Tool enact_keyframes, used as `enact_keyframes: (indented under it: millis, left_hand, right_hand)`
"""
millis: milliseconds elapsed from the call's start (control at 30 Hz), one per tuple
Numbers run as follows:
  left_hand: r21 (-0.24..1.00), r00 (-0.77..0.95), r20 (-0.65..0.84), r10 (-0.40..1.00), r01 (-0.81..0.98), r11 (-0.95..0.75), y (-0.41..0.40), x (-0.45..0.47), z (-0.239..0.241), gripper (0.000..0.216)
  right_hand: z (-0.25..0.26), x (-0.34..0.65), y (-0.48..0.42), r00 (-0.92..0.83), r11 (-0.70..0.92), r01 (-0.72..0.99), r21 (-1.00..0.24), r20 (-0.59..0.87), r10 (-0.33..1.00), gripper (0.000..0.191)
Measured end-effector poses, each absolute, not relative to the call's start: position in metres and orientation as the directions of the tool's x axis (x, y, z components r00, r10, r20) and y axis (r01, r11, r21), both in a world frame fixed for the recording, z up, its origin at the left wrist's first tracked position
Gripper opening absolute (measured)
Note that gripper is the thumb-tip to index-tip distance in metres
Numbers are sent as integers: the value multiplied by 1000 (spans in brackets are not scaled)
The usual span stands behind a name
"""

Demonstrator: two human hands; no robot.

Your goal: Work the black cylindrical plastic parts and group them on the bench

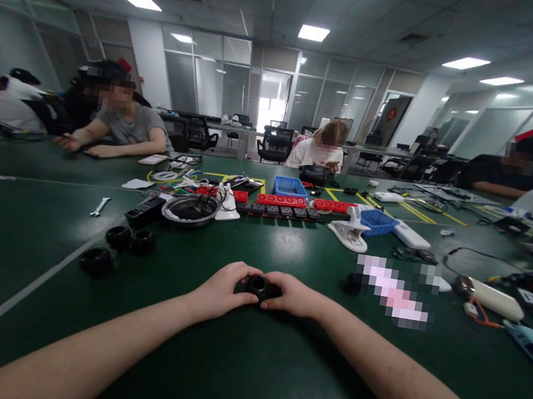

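Black ring-shaped fitting (258,284) is held between my 2 hands, low over the near middle of the worktop (239,370), its round opening turned up toward the head camera. I have the left hand (249,286) pinching its left side, fingers at the far edge and thumb at the near edge. My right hand (270,290) pinches from the other side, thumb and fingers curled around a dark portion; from here I cannot tell whether that is the same fitting or a 2nd piece against it, nor whether the underside touches the surface.

Off to my left I see 3 loose black fittings (95,261) standing close to each other, with an open-ended wrench (100,207) beyond them. Farther out are a round metal bowl (190,220) with dark contents, red socket strips (281,200) in a row, and a blue tray (290,188) behind them. To the right of the strips I make out a white clip-base stand (349,233) beside a blue basket (376,225). Across from me sits 1 person in a white top (304,153); another in a gray shirt (131,126) leans on the surface at left.
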State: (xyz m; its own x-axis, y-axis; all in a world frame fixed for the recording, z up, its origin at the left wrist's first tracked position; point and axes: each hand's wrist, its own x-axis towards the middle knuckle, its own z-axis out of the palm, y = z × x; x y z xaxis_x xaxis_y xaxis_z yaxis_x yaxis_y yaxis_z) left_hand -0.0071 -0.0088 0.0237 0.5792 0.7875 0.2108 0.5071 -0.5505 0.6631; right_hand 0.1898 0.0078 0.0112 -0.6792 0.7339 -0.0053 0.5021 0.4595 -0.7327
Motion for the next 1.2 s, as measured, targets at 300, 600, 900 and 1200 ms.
enact_keyframes:
  millis: [300, 600, 900, 1200]
  left_hand:
    - [650, 392, 268, 880, 601, -466, -20, 4, 13, 33]
    - [658, 338, 313, 887, 597, -460, -18, 11, 6, 35]
    - [669, 515, 266, 815, 511, -540, -15, -11, 15, 42]
    - [675, 262, 270, 927, 635, -376, -28, 5, 5, 37]
  right_hand:
    - [8, 175, 5, -448, 331, 710, -622, -37, 893, 31]
    - [-3, 162, -19, -245, 269, 772, -576, 122, 962, 46]
    - [2, 181, -12, -495, 408, 620, -670, 69, 866, 27]
    - [-1, 167, -20, -289, 325, 751, -574, 157, 944, 39]
